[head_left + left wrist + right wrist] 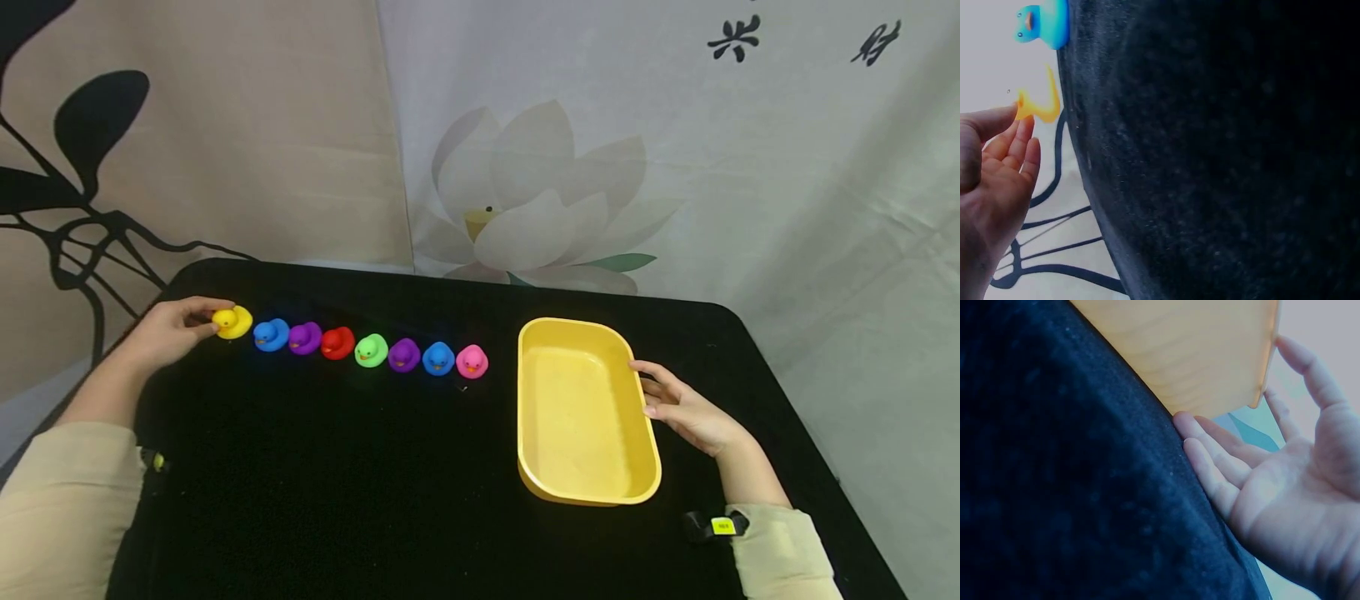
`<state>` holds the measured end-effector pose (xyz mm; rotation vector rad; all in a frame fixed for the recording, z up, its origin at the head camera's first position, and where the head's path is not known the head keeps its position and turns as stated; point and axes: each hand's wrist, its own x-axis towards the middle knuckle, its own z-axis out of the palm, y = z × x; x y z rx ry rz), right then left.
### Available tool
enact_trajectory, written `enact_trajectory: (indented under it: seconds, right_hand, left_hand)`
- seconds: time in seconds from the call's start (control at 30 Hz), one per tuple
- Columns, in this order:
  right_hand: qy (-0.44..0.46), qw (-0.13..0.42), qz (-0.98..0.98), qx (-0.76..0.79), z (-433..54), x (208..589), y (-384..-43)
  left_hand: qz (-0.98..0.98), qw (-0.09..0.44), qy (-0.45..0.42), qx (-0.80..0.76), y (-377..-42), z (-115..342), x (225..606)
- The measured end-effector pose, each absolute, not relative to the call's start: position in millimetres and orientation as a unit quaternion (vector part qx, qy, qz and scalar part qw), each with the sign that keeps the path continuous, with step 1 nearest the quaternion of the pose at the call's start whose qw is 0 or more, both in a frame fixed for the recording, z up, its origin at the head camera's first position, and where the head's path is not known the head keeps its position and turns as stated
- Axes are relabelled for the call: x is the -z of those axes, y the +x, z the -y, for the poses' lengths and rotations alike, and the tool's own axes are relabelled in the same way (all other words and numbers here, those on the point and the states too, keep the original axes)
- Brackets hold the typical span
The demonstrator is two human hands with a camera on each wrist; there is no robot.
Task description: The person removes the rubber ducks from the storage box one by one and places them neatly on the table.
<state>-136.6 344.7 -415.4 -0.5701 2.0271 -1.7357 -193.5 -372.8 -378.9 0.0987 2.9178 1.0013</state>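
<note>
At the left end of a row, my left hand (pixel 174 332) pinches a yellow rubber duck (pixel 234 322) between thumb and fingers. The left wrist view shows this duck (pixel 1041 103) at the fingertips, bright and partly washed out. Beside it sits a blue rubber duck (pixel 272 335). On the other side, my right hand (pixel 688 407) touches the right side of a yellow plastic tub (pixel 651 446), its fingers extended. In the right wrist view, the thumb is at the tub's rim (pixel 1266 369) and the other fingertips lie low by its wall.
Several more rubber ducks continue the row rightward: purple (pixel 305 338), red (pixel 338 342), green (pixel 371 351), another purple (pixel 404 355), another blue (pixel 438 359) and pink (pixel 472 362). All stand on a black cloth-covered table (pixel 337 492). Behind it hangs a printed curtain (pixel 300 150).
</note>
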Motion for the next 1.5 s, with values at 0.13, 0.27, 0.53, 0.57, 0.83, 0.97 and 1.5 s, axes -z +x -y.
enact_trajectory:
  seconds: [0.13,0.27,0.53,0.57,0.83,0.97,1.5]
  right_hand:
    - [-0.209,0.206,-0.722,0.627,-344.7,414.7,-136.1]
    - [-0.215,0.206,-0.719,0.628,-344.8,414.2,-136.4]
    - [-0.211,0.205,-0.724,0.624,-344.5,413.6,-136.6]
    - [-0.211,0.205,-0.725,0.623,-344.7,413.7,-136.7]
    - [-0.209,0.204,-0.726,0.622,-345.3,414.6,-136.4]
    - [-0.206,0.203,-0.726,0.623,-344.7,414.4,-136.1]
    - [-0.193,0.204,-0.734,0.618,-343.8,412.7,-136.4]
  left_hand:
    - [-0.942,0.041,0.033,-0.332,-195.2,375.9,382.0]
    - [-0.939,0.050,0.033,-0.337,-197.2,377.4,384.9]
    - [-0.937,0.061,0.026,-0.342,-200.6,378.0,389.0]
    - [-0.937,0.063,0.026,-0.342,-200.8,377.8,389.0]
    - [-0.939,0.073,0.035,-0.334,-200.7,378.2,388.6]
    - [-0.938,0.082,0.032,-0.334,-200.7,378.5,387.7]
    - [-0.943,0.095,0.039,-0.318,-197.5,377.3,378.9]
